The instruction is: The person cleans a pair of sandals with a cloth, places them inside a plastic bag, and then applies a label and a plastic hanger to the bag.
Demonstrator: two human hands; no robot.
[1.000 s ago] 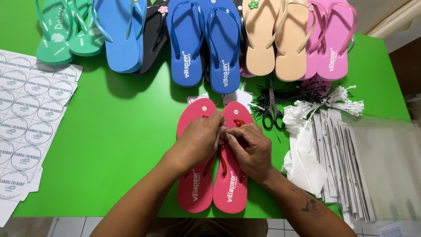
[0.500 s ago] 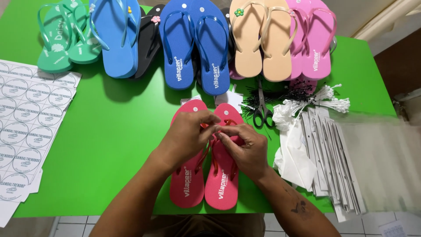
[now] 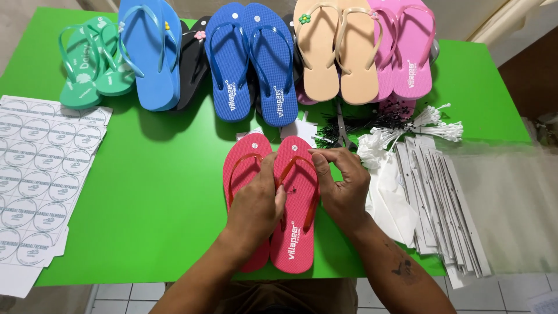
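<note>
The pair of red flip-flops (image 3: pixel 273 203) lay side by side on the green table (image 3: pixel 157 192), heels toward the person and close to the near edge, so both hands could work on them without reaching. The left hand (image 3: pixel 256 203) rested across both soles, its grip closed loosely on the strap of the right-hand sandal, which seemingly steadied the strap and kept the pair from sliding. Just to the right of that grip, the right hand (image 3: pixel 343 186) pinched something small between thumb and forefinger at the toe end of the same strap; what it pinched was too small to tell. A dark speck sat on the sole between the two grips. Beyond the grips, well apart, a row of finished flip-flops (image 3: pixel 256 64) in green, blue, beige and pink filled the far edge. To the right of the right hand, nearly touching it, lay white plastic bags (image 3: pixel 389 197) and stacked card strips (image 3: pixel 442 197), with scissors (image 3: pixel 343 131) and bundled tag fasteners (image 3: pixel 430 122) just beyond. Left of the left hand, a broad bare stretch of table reached to the sticker sheets (image 3: pixel 40 168) overhanging the left edge.
</note>
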